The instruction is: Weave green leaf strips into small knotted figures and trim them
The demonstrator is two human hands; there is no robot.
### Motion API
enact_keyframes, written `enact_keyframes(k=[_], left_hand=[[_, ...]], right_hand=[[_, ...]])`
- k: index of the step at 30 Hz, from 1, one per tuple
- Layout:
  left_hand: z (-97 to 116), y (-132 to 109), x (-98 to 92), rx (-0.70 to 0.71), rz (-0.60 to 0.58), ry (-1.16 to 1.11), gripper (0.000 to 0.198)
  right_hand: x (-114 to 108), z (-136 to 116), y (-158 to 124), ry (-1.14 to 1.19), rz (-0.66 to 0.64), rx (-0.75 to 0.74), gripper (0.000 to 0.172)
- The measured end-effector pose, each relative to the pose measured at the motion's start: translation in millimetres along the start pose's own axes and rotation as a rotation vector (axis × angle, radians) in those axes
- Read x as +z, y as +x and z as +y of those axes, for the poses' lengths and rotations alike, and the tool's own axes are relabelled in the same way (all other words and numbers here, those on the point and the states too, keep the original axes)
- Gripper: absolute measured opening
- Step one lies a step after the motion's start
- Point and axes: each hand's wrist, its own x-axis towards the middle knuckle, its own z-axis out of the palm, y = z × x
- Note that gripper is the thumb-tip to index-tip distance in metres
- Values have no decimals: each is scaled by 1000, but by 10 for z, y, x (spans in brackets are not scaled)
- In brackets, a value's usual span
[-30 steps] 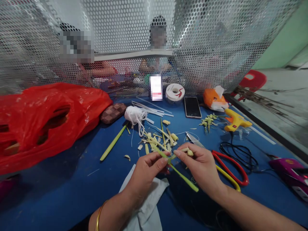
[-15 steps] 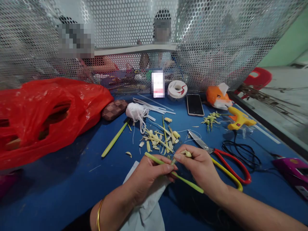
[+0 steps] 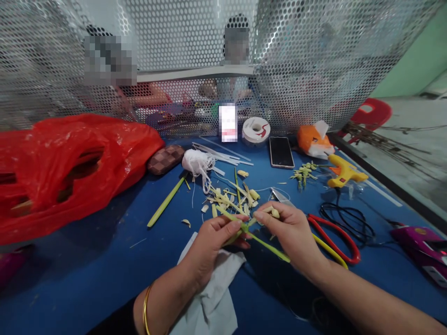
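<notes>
My left hand (image 3: pixel 223 235) pinches a long green plant strip (image 3: pixel 267 245) between thumb and fingers, over a pale cloth (image 3: pixel 213 293). A second strip crosses it at the pinch, and a small green knot or fold shows there. My right hand (image 3: pixel 284 232) is closed on the pale, curled end of that crossing strip (image 3: pixel 274 213). Just beyond both hands lies a pile of pale plant scraps (image 3: pixel 226 201). Scissors with one red and one yellow handle (image 3: pixel 352 249) lie beside my right hand, which partly covers their blades.
On the left are a red plastic bag (image 3: pixel 87 153), a checked pouch (image 3: pixel 165 159) and a green stalk (image 3: pixel 165 204). White string (image 3: pixel 199 163), a ribbon spool (image 3: pixel 256 130), a phone (image 3: pixel 281 152) and a yellow glue gun (image 3: pixel 345 172) lie farther back. Behind a perforated screen (image 3: pixel 195 37) sit people.
The green strip has turned in my left hand and now shows a crossing fold. My right hand has shifted slightly, covering more of the scissors. The view has turned a little to the right.
</notes>
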Motion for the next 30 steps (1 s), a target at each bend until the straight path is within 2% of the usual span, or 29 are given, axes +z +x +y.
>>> enact_keyframes(k=[5,9,12,16,23,27,30], left_hand=[[23,0,20,111,135,68,19],[14,22,15,130,196,-13,21],[2,34,3,84,172,-41,27],[-16,33,9,51,174,-78,26],[-27,44,11,14,153,-188,24],[-11,50,-5,-13,133,-214,26],[-2,50,-12,-38,138,-211,28]], right_hand=[[6,-7,-5,-29,-139,77,21],[7,-22,9,-88,-295,156,27],[16,-24,11,-89,-331,142,28],[20,2,-6,-134,-309,35,26],[-18,89,-31,-384,-201,-191,23],[-13,105,-17,-389,-235,-185,24],[-42,63,-17,-387,-158,-146,16]])
